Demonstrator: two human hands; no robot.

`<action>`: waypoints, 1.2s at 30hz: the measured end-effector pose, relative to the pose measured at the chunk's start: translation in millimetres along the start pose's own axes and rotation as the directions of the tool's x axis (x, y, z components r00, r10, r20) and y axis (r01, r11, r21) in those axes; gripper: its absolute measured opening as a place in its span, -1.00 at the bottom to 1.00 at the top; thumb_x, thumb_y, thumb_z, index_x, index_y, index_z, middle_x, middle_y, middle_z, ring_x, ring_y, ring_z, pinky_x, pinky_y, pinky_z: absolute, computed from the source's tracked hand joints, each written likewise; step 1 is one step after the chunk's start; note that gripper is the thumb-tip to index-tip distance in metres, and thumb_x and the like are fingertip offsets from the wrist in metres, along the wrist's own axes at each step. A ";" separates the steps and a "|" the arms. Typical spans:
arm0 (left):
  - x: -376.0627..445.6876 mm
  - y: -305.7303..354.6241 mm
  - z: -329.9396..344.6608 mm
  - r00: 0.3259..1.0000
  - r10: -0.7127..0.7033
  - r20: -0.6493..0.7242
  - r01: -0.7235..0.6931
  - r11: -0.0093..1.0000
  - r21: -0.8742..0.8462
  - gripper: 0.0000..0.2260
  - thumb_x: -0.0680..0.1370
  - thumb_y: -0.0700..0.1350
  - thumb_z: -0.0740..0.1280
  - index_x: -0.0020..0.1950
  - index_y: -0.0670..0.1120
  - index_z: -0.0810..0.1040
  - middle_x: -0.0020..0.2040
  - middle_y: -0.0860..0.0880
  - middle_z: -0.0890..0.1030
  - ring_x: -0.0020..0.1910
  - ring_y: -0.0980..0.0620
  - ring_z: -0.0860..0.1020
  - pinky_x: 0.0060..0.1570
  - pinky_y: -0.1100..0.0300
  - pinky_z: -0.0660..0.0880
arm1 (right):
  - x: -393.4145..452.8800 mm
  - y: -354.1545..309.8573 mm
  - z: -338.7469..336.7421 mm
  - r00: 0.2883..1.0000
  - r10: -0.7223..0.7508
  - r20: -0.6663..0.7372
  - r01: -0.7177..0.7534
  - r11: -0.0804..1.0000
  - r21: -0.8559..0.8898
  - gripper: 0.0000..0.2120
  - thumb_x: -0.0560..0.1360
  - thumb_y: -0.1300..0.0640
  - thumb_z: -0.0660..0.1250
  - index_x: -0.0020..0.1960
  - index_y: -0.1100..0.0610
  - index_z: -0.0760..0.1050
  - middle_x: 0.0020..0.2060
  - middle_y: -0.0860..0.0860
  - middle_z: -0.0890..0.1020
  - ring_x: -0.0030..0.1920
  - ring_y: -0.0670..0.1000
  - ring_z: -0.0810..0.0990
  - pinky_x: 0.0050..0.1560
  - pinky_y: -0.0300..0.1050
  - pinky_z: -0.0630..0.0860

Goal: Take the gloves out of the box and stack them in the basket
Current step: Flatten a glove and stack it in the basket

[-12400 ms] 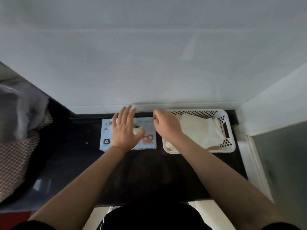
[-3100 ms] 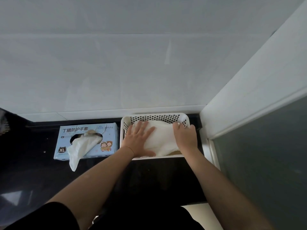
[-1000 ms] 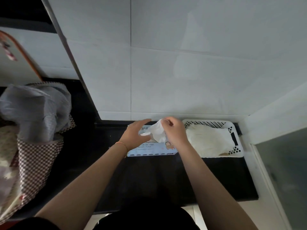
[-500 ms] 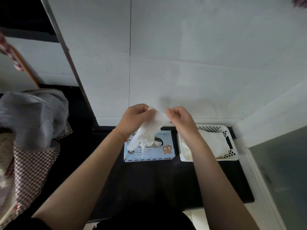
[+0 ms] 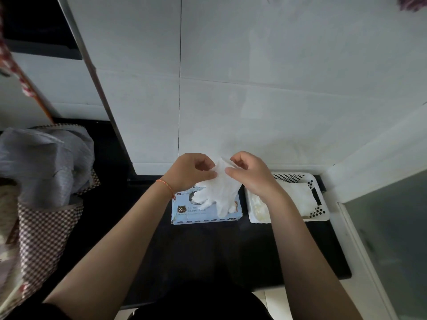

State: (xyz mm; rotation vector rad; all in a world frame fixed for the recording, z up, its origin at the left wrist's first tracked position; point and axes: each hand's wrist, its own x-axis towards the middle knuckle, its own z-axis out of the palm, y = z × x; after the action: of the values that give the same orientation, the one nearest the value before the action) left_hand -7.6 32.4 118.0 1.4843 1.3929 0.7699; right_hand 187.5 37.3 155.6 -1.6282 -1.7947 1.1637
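A white glove (image 5: pixel 223 189) hangs above the light blue glove box (image 5: pixel 184 212), fingers pointing down. My left hand (image 5: pixel 190 173) pinches its cuff on the left and my right hand (image 5: pixel 250 174) pinches it on the right, both held in front of the wall. To the right of the box stands the white perforated basket (image 5: pixel 320 211) with a stack of white gloves (image 5: pixel 298 197) in it. My right forearm hides the basket's left part.
Box and basket stand on a black counter (image 5: pixel 208 248) against a white tiled wall (image 5: pixel 254 100). At the left a grey bag (image 5: pixel 44 162) sits in a checked container (image 5: pixel 41 234). A white ledge and a dark glass panel (image 5: pixel 392 239) bound the right side.
The glove came out of the box and rose above it, held stretched between both hands. Within the last half second both hands shifted slightly and the glove hangs more spread out.
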 end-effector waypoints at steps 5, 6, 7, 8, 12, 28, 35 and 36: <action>-1.5 4.3 6.1 1.000 0.028 0.013 -0.028 0.998 0.048 -0.95 0.49 -0.10 0.48 -0.14 0.02 0.64 -0.34 0.07 0.53 -0.37 0.13 0.42 -0.32 0.38 0.38 | -2.3 -3.9 1.3 0.999 -0.036 0.012 0.037 0.999 -0.017 -0.92 0.50 0.09 0.40 0.00 0.04 0.59 -0.15 -0.10 0.62 -0.16 -0.15 0.57 -0.13 -0.28 0.50; -1.5 4.8 8.0 0.999 0.025 0.020 -0.026 0.998 0.061 -0.98 0.49 -0.11 0.47 -0.10 0.00 0.67 -0.34 0.04 0.52 -0.39 0.14 0.40 -0.36 0.40 0.36 | -2.6 -4.7 2.7 0.998 -0.054 -0.015 0.054 0.999 0.008 -0.95 0.51 0.10 0.40 -0.03 0.05 0.61 -0.18 -0.11 0.62 -0.20 -0.18 0.55 -0.14 -0.33 0.48; -1.5 4.2 9.1 0.999 0.020 0.029 -0.022 0.997 0.075 -0.96 0.50 -0.12 0.46 -0.07 0.00 0.69 -0.35 0.04 0.51 -0.43 0.16 0.37 -0.39 0.42 0.33 | -2.5 -5.7 3.3 0.996 -0.067 -0.054 0.069 0.997 0.038 -0.97 0.52 0.12 0.40 -0.06 0.06 0.61 -0.21 -0.12 0.62 -0.22 -0.20 0.54 -0.14 -0.35 0.47; -1.5 2.3 9.6 0.999 0.009 0.041 -0.013 0.996 0.090 -0.94 0.50 -0.12 0.45 -0.05 0.00 0.70 -0.35 0.05 0.51 -0.46 0.19 0.37 -0.40 0.44 0.32 | -2.3 -6.3 2.8 0.992 -0.080 -0.098 0.087 0.994 0.066 -0.97 0.52 0.14 0.39 -0.08 0.06 0.61 -0.22 -0.13 0.61 -0.23 -0.22 0.54 -0.14 -0.37 0.47; -2.8 -7.6 7.3 0.997 -0.047 0.056 0.039 0.991 0.127 -0.91 0.53 -0.12 0.42 -0.06 -0.01 0.73 -0.24 0.18 0.64 -0.36 0.33 0.52 -0.30 0.47 0.37 | -1.3 -7.9 -8.0 0.957 -0.126 -0.261 0.158 0.982 0.103 -0.95 0.54 0.15 0.39 -0.08 0.01 0.60 -0.20 -0.15 0.62 -0.22 -0.28 0.53 -0.13 -0.43 0.43; 1.7 -2.7 3.5 0.997 0.009 -0.077 -0.010 1.000 -0.011 -0.92 0.54 -0.08 0.43 -0.16 0.01 0.65 -0.18 0.05 0.67 -0.26 0.21 0.54 -0.21 0.35 0.48 | -1.5 -3.6 18.3 0.985 -0.013 -0.174 0.000 0.997 -0.076 -0.92 0.51 0.21 0.30 -0.05 0.06 0.53 -0.20 -0.10 0.58 -0.21 -0.13 0.53 -0.20 -0.33 0.43; 4.3 -1.4 16.7 0.999 -0.004 0.034 -0.001 0.987 0.159 -0.88 0.52 -0.16 0.38 -0.09 -0.20 0.65 -0.20 -0.15 0.61 -0.26 0.03 0.44 -0.16 0.15 0.40 | -1.1 -18.3 5.7 0.960 -0.067 -0.273 0.078 0.996 0.033 -0.92 0.50 0.22 0.27 -0.07 0.11 0.53 -0.24 -0.10 0.55 -0.29 -0.19 0.46 -0.29 -0.40 0.37; 5.9 -1.9 18.7 0.999 -0.018 0.046 0.010 0.988 0.157 -0.85 0.54 -0.15 0.37 -0.08 -0.23 0.65 -0.15 -0.19 0.63 -0.23 0.01 0.46 -0.14 0.12 0.42 | -1.3 -18.8 4.0 0.957 -0.063 -0.283 0.078 0.996 0.042 -0.92 0.50 0.22 0.26 -0.07 0.11 0.52 -0.25 -0.09 0.54 -0.30 -0.17 0.45 -0.32 -0.39 0.36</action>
State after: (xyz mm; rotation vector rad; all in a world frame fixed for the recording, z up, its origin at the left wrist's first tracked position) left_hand 9.5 34.3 108.4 1.6011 1.4538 0.6244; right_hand 173.8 35.9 169.0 -1.5948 -1.6131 0.8888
